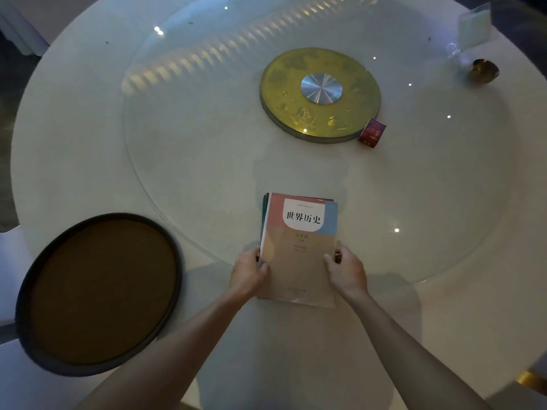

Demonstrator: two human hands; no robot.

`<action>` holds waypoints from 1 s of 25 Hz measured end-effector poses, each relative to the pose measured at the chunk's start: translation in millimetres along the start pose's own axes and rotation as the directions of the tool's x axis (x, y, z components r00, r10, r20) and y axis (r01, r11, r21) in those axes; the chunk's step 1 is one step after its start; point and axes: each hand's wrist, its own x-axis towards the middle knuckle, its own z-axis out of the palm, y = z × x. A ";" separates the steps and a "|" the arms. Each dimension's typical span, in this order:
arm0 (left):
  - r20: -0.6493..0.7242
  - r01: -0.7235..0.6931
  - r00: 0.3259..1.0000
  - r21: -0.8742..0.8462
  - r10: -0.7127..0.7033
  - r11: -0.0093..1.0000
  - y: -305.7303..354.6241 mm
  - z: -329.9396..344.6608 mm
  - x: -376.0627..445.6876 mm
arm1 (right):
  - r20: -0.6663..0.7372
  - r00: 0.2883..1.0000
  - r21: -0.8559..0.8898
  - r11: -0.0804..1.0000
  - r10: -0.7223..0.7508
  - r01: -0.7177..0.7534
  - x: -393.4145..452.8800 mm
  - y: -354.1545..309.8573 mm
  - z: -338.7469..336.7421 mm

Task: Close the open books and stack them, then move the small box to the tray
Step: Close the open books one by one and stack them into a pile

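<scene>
A stack of closed books lies on the white round table in front of me, its top cover pink, blue and tan with a white label. My left hand grips the stack's left edge near the bottom. My right hand grips its right edge at the same height. The small red box stands further back to the right, beside the gold disc. A round dark-rimmed tray with a brown inside sits at the near left, with nothing in it.
A gold disc with a silver hub sits at the centre of the glass turntable. At the far right stand a clear card holder and a small dark round object. The table's edge curves along the left.
</scene>
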 end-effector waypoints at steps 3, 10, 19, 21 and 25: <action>0.001 0.007 1.000 -0.049 -0.007 0.999 -0.3 2.5 2.0 | -0.012 0.999 -0.022 0.999 -0.047 0.047 4.8 -10.7 1.1; 0.022 0.189 0.981 -0.293 -0.191 0.937 12.0 -0.9 12.0 | 0.110 0.983 0.239 0.956 0.150 -0.172 14.2 -10.2 0.6; 0.261 0.236 0.960 -0.570 -0.099 0.787 15.3 -1.0 12.9 | 0.214 0.968 0.417 0.884 0.132 -0.213 11.0 -8.4 -14.6; 0.303 0.227 0.952 -0.623 -0.037 0.749 13.1 -4.9 11.6 | 0.190 0.974 0.431 0.881 0.124 -0.197 9.4 -9.9 -18.1; 0.433 0.277 0.895 -0.724 0.104 0.632 17.2 -17.5 12.2 | 0.174 0.976 0.507 0.837 0.132 -0.204 14.8 -10.0 -35.8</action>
